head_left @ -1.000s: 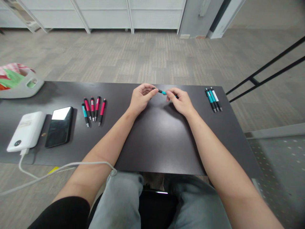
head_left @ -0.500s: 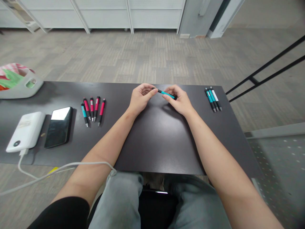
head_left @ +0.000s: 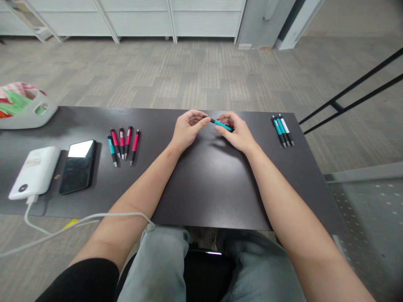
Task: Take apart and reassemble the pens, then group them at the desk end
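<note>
A turquoise and black pen (head_left: 223,124) is held slantwise above the far middle of the dark table (head_left: 208,188). My left hand (head_left: 189,129) pinches its black end between thumb and fingers. At the other end, my right hand (head_left: 235,131) has its thumb and fingers closed around the turquoise part. To the left lies a loose row of pens: one turquoise pen (head_left: 112,150) and several pink pens (head_left: 121,142). Over on the right, two turquoise pens (head_left: 278,131) lie side by side with a white pen (head_left: 286,129).
A black phone (head_left: 78,167) and a white power bank (head_left: 34,173) lie at the left. The power bank's white cable (head_left: 94,216) crosses over my left forearm. A pale basket (head_left: 44,111) holding cloth or bags stands at the far left corner. Black metal bars (head_left: 346,102) rise beyond the right edge.
Both hands keep hold of the pen in nearly the same place. My left hand has shifted very slightly to the right along with the view; the pens on the table stay put.
</note>
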`<state>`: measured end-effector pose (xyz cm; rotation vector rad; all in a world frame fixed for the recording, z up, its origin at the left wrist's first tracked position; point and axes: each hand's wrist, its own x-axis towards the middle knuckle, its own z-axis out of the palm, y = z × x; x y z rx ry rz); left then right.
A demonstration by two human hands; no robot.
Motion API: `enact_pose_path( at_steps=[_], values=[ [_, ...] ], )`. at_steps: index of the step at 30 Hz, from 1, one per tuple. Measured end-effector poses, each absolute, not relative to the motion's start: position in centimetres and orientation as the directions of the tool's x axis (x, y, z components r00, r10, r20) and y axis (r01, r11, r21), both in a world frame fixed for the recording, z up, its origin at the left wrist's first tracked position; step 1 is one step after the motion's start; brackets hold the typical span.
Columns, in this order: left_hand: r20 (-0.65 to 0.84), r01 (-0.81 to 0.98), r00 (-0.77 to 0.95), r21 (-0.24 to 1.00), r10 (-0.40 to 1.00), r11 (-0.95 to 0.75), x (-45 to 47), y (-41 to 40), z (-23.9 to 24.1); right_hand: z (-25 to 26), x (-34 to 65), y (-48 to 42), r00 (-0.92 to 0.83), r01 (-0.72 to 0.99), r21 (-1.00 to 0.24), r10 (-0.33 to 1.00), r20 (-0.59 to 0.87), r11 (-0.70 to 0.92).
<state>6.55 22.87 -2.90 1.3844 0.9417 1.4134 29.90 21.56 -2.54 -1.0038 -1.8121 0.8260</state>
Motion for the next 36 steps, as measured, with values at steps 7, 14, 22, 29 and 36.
enact_pose_path(
  at_steps=[7,14,22,29,36],
  values=[
    [0.326,-0.087,0.06,0.943,0.943,-0.321,6.6,22.9,-3.1,-1.6,29.9,21.1,-0.336,0.369,-0.813,0.88,0.336,0.451],
    [0.327,-0.067,0.033,0.944,0.944,-0.324,7.1,22.5,-2.8,-1.7,29.9,21.2,-0.335,0.375,-0.833,0.897,0.288,0.407],
    [0.329,0.081,0.008,0.941,0.944,-0.329,7.2,21.5,-1.9,-2.3,29.8,21.5,-0.211,0.373,-0.812,0.894,0.396,0.448],
    [0.378,0.199,0.078,0.901,0.922,-0.386,7.0,21.0,-1.1,-2.3,29.9,21.3,-0.252,0.336,-0.798,0.864,0.436,0.5],
    [0.408,0.195,0.082,0.888,0.909,-0.416,7.1,20.5,-0.2,-1.2,29.8,20.9,-0.278,0.388,-0.804,0.889,0.365,0.451]
  ],
)
